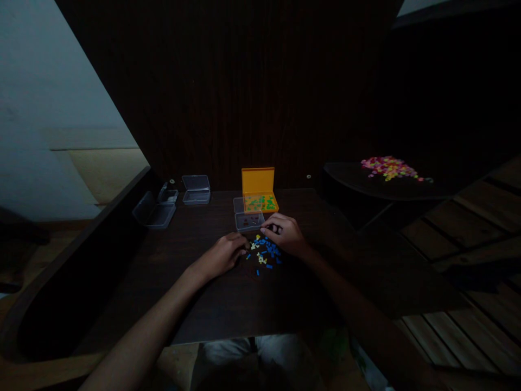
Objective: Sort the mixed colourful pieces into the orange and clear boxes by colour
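A pile of small blue pieces and pale yellow pieces lies on the dark desk between my hands. My left hand rests at the pile's left side, fingers curled in and closed; whatever they hold, if anything, is hidden. Above the pile's far side, my right hand has thumb and forefinger pinched at the near right corner of a clear plastic box. What sits in that pinch is too small and dark to name. The clear box has its lid open and holds a few dark bits.
Behind the clear box stands an open yellow box with green pieces inside. Open clear cases stand at the back left, near the desk's raised left side. A heap of pink and yellow pieces lies on a corner shelf to the right.
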`<move>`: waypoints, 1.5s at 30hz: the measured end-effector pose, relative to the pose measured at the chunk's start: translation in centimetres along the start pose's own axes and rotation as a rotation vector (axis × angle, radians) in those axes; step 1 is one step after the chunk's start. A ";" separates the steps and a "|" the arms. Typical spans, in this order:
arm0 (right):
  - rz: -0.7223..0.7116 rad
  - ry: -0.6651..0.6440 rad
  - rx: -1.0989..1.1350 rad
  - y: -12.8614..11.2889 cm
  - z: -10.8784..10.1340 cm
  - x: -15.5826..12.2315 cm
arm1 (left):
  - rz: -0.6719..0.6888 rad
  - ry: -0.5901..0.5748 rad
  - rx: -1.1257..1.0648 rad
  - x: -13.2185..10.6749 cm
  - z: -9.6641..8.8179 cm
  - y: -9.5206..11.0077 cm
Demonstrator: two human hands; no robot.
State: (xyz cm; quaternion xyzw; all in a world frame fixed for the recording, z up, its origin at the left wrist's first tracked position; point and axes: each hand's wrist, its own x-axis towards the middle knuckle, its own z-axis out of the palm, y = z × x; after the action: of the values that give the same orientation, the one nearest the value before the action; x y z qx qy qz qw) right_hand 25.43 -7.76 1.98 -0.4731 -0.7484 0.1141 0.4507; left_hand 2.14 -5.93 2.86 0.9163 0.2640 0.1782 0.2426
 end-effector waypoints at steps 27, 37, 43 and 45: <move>0.006 0.011 0.004 0.1 0.0 -0.1 | 0.086 -0.019 0.128 0.0 0.8 -0.6; 0.003 0.011 -0.005 -0.2 -0.2 0.1 | 0.127 -0.011 0.169 -0.1 0.6 -0.7; 0.001 0.007 0.004 -0.1 -0.2 0.0 | 0.125 -0.006 0.194 -0.2 0.3 -0.5; 0.005 0.000 0.013 0.0 -0.2 0.0 | 0.111 -0.012 0.206 -0.2 0.4 -0.5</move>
State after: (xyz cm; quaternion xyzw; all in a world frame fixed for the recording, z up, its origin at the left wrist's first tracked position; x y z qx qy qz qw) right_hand 25.54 -7.85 2.07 -0.4721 -0.7464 0.1201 0.4534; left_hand 1.95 -5.80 2.21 0.9507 0.2286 0.1575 0.1384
